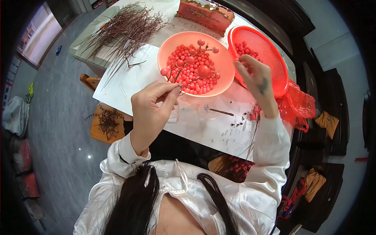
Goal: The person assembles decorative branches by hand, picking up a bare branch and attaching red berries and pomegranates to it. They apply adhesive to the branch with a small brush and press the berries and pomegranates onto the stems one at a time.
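Berry sprig [192,64]: thin dark stem w/ several red berries on its tips. It lies slantwise over the pink bowl [224,80], tips above the loose berries [188,76] that fill the bowl.

Left hand [150,105]: thumb and forefinger pinched shut on the sprig's lower end, just at the bowl's near rim; other fingers folded under.

Right hand [254,76]: reaches into the red mesh basket [274,55], fingers curled down among more berries. Whether it has one pinched, cannot tell; fingertips hidden.

Surroundings: bowl and basket touch, both on a white sheet [129,80] on the table. Pile of bare twigs [125,29] at far left, well apart. Red box [205,15] beyond the bowl. Red plastic bag [299,105] under the basket's near side. Twig scraps on a wooden stool [105,123] below the table edge.

Assessment, step in hand: berries going onto stem tips, by appearance. Recommend keeping the pinch low and firm so the tips don't swing, holding the sprig over the bowl so any dropped berry lands inside, and taking one berry per pick. Stem looks brittle, so press along the tip, not across it.
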A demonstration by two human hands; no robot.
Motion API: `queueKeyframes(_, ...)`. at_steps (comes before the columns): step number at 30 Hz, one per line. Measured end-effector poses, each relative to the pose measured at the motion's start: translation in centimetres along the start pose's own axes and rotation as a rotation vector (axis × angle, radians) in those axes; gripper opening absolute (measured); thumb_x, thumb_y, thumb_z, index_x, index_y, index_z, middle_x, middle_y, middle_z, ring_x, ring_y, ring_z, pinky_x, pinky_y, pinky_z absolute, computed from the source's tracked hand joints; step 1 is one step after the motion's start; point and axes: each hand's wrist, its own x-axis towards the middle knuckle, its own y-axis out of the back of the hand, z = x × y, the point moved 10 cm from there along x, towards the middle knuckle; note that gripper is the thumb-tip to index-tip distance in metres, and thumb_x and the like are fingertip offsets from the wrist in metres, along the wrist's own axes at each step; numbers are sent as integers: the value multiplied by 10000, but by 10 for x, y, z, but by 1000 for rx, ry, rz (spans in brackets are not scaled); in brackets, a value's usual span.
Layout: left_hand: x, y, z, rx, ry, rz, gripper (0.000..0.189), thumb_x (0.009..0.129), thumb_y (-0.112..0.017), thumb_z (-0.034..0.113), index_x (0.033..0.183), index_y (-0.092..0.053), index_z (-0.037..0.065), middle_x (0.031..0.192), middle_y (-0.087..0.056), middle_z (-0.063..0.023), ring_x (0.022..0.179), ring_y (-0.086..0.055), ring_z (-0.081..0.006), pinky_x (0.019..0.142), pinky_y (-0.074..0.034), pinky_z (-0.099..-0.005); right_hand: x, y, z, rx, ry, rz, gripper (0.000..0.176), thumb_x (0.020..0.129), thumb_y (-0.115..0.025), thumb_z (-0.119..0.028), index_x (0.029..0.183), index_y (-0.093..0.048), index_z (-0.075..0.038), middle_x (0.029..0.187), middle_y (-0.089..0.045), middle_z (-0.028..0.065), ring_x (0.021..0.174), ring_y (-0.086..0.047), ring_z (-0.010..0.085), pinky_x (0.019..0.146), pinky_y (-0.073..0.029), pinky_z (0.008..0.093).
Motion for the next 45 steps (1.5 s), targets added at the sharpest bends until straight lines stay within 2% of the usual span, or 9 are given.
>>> queueKeyframes(2,0,-7,8,105,-78,-19,94,778,-620,3,859,-644,-39,727,-621,-104,566,-595,-126,506,-463,-222,-24,11,-20,204,-108,97,155,755,-615,-55,904,-633,-16,692,-607,117,551,-568,149,512,-442,243)
queueKeyframes(4,-3,-18,16,184,-134,-51,98,766,-621,-4,858,-640,-32,745,-619,-112,584,-601,-153,514,-463,-237,-43,-1,-70,68,265,77,204,779,-620,-29,983,-636,-30,624,-553,47,511,-478,45,438,-371,186)
queueKeyframes(11,-14,-30,43,305,-310,-77,140,754,-606,-16,892,-624,-14,810,-619,-122,661,-603,-227,561,-480,-278,-57,-21,-100,83,348,18,226,758,-649,-29,984,-641,-17,590,-514,78,462,-443,118,440,-367,252)
queueKeyframes(17,-16,-31,47,302,-293,-78,131,752,-621,-41,881,-640,-26,788,-632,-115,634,-616,-167,560,-484,-241,-59,-23,-100,80,314,-38,220,780,-632,-30,999,-634,-4,581,-523,94,460,-450,115,449,-376,250)
queueKeyframes(26,-18,-28,46,273,-342,-62,140,754,-602,-24,891,-628,-14,812,-625,-116,646,-612,-212,536,-487,-268,-59,-27,-93,174,250,-40,213,808,-615,-40,1016,-632,4,567,-539,79,459,-479,77,439,-385,220)
queueKeyframes(32,-17,-27,48,281,-302,-66,142,757,-616,-47,896,-641,-31,799,-635,-113,633,-613,-151,563,-482,-234,-61,-31,-86,231,225,-30,199,829,-603,-66,1012,-637,4,546,-533,48,455,-475,56,421,-382,212)
queueKeyframes(35,-17,-25,46,268,-315,-46,133,757,-611,-10,888,-634,-5,811,-630,-101,625,-601,-185,525,-478,-253,-62,-34,-85,252,167,-60,198,839,-598,-81,1012,-639,6,539,-523,30,456,-469,43,414,-370,201)
queueKeyframes(38,-16,-25,47,278,-291,-48,146,756,-611,-54,898,-640,-34,792,-634,-106,612,-602,-136,548,-473,-231,-62,-36,-84,260,165,-52,207,842,-596,-90,1023,-636,3,532,-511,18,450,-459,36,406,-359,196)
queueKeyframes(45,-16,-24,46,262,-280,-47,140,756,-610,-39,893,-639,-27,797,-633,-104,604,-598,-147,531,-472,-235,-61,-37,-81,281,147,-31,215,844,-597,-101,1031,-636,-3,517,-493,3,441,-444,31,396,-346,197)
